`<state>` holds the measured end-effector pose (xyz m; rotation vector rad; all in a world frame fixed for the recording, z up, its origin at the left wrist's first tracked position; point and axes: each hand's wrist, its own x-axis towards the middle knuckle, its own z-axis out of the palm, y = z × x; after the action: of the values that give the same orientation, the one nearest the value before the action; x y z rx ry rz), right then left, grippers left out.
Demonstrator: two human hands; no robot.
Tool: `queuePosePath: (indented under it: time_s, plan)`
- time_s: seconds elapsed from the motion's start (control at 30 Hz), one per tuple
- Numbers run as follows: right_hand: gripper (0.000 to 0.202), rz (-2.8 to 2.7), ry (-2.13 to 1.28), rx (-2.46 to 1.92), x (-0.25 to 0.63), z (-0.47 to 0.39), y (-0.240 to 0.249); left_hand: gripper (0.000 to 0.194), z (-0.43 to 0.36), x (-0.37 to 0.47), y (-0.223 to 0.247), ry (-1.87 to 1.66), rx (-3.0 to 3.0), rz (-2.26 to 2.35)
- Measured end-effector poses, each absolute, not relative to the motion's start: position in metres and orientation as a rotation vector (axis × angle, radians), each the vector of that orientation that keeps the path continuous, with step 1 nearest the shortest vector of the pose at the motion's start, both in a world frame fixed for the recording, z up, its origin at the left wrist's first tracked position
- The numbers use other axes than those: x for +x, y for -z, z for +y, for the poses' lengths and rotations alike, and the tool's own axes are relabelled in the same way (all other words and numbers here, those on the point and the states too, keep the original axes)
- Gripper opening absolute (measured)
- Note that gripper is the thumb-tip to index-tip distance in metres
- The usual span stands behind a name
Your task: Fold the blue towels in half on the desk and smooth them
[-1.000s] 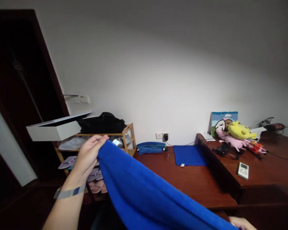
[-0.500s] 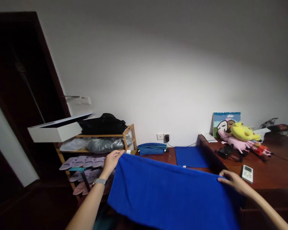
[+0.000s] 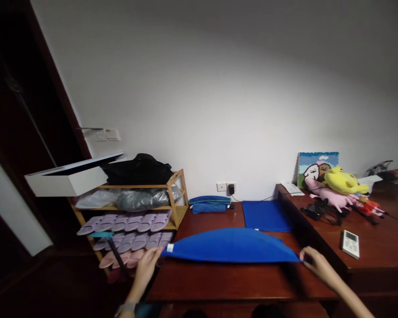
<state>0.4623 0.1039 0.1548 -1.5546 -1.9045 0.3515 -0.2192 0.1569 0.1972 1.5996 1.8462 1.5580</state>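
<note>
A blue cloth (image 3: 232, 247) is stretched between my two hands over the dark red-brown wooden table (image 3: 239, 280). My left hand (image 3: 148, 259) pinches its left corner, close to a small white label. At the opposite end, my right hand (image 3: 315, 260) grips the right corner between thumb and fingers. The cloth billows away from me in an arc, with its near edge pulled straight. Behind it, a folded blue cloth (image 3: 267, 215) lies flat on the table. Further left by the wall rests a rolled or folded blue item (image 3: 209, 204) with a green line.
On the left, a wooden rack (image 3: 176, 207) holds lilac and pink slippers (image 3: 132, 221), plastic-wrapped things, a black bag (image 3: 139, 170) and a white box (image 3: 69, 181). The higher desk at right carries plush toys (image 3: 343, 185), a white calculator-like device (image 3: 350, 244) and cables.
The cloth hung down in front of me before; now it billows out over the table. Both hands have come lower, and more of the tabletop and slippers shows.
</note>
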Motion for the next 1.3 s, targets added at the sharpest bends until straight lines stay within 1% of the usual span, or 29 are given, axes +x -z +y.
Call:
queuePosePath:
  time_s: [0.07, 0.17, 0.23, 0.3, 0.47, 0.6, 0.8, 0.9, 1.0, 1.1, 1.2, 1.3]
  plan:
    - [0.013, -1.925, -0.371, -1.627, 0.453, 0.099, -0.107, 0.071, 0.149, -0.222, -0.144, -1.403, 1.616, 1.815]
    - [0.016, -1.948, -0.352, -1.699, 0.442, 0.091, -0.054, 0.062, 0.143, -0.228, -0.079, -1.270, 1.659, 1.843]
    - [0.019, -1.937, -0.310, -1.736, 0.440, 0.086, -0.033, 0.057, 0.142, -0.231, -0.055, -1.262, 1.696, 1.878]
    - [0.023, -1.915, -0.277, -1.759, 0.444, 0.082, -0.021, 0.055, 0.143, -0.234, -0.044, -1.255, 1.724, 1.899]
    - [0.035, -1.842, -0.236, -1.823, 0.464, 0.076, -0.001, 0.052, 0.142, -0.240, -0.037, -1.186, 1.772, 1.899]
    - [0.038, -1.827, -0.212, -1.817, 0.473, 0.069, 0.009, 0.049, 0.135, -0.245, -0.031, -1.151, 1.855, 1.882]
    - [0.044, -1.757, -0.222, -1.810, 0.473, 0.058, 0.011, 0.032, 0.119, -0.241, -0.030, -1.121, 1.910, 1.887]
    - [0.046, -1.766, -0.274, -1.805, 0.473, 0.063, 0.004, 0.029, 0.112, -0.240, -0.028, -1.136, 1.919, 1.894]
    - [0.051, -1.760, -0.232, -1.810, 0.465, 0.085, -0.008, 0.028, 0.111, -0.243, -0.030, -1.199, 1.932, 1.933]
    - [0.051, -1.807, -0.210, -1.770, 0.442, 0.127, -0.023, 0.028, 0.124, -0.245, -0.045, -1.270, 1.921, 2.022]
    - [0.052, -1.868, -0.213, -1.732, 0.412, 0.179, -0.034, 0.030, 0.157, -0.234, -0.071, -1.149, 2.058, 2.001]
    - [0.062, -1.876, -0.152, -1.807, 0.395, 0.226, -0.028, 0.036, 0.207, -0.214, -0.091, -0.985, 2.200, 1.924]
